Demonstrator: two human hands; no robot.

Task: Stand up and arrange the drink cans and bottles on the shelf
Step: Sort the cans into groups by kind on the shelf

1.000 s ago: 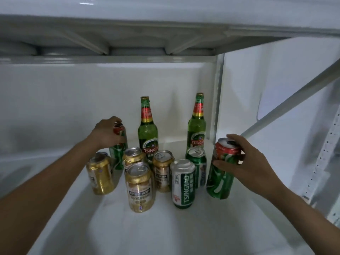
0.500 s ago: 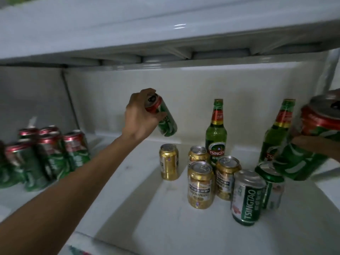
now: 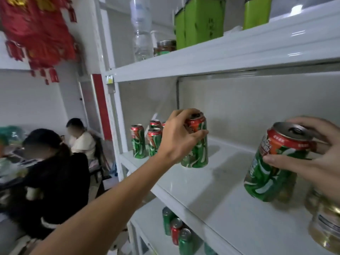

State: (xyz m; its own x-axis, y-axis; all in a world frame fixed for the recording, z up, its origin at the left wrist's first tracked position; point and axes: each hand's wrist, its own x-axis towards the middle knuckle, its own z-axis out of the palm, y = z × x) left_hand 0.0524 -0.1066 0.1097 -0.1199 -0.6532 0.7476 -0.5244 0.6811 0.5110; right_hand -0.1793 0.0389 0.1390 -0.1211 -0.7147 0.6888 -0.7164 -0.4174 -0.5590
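Just past the left hand, at the far end of the middle shelf, stands a small cluster of red-topped green cans, upright and close together. The left hand grips another can of the same kind from above, fingers curled round its rim, the base at or just above the shelf board; I would judge it is being set down beside that group, sorting like with like. Nearer the viewer, the right hand holds a second red-and-green can, thumb across the front and fingers behind the top, tilted and lifted clear of the shelf, likely next in line. Beneath the right hand gold cans show at the frame edge. The can labels carry white writing, too blurred to read; no brand name can be made out here.
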